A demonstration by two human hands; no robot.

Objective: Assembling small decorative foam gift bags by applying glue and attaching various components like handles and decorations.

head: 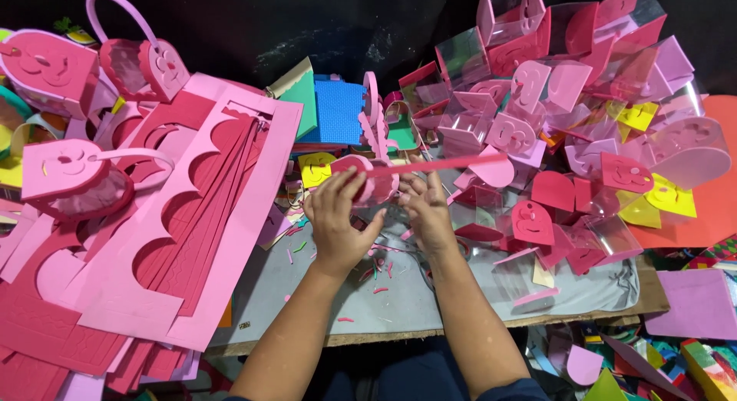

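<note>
Pink foam strip (437, 165), long and thin, held level above desk centre, running from between both hands out to the right. Small pink foam piece with clear plastic (375, 182) held between the hands, partly hidden, exact shape unclear. Left hand (338, 221) fingers curled narrow, pinching the foam piece at its left end. Right hand (427, 213) fingers bent in on the piece from the right, thumb side hidden; looks closed on the piece and strip, exact contact unclear. Grey cloth (430, 297) spread over desk under the hands, scattered with small pink offcuts (380, 272). Left of the hands, big stack of pink foam sheets with scalloped cutouts (192, 232), overlapping the desk edge. Finished pink heart-shaped baskets with handles (84, 174) further left and upper left. Green and blue foam sheets (330, 109) behind the hands. Right and upper right, large heap of clear plastic boxes with pink foam faces (537, 117), some yellow faces (668, 198) mixed in. Lilac foam square (695, 305) at far right, below desk level.
</note>
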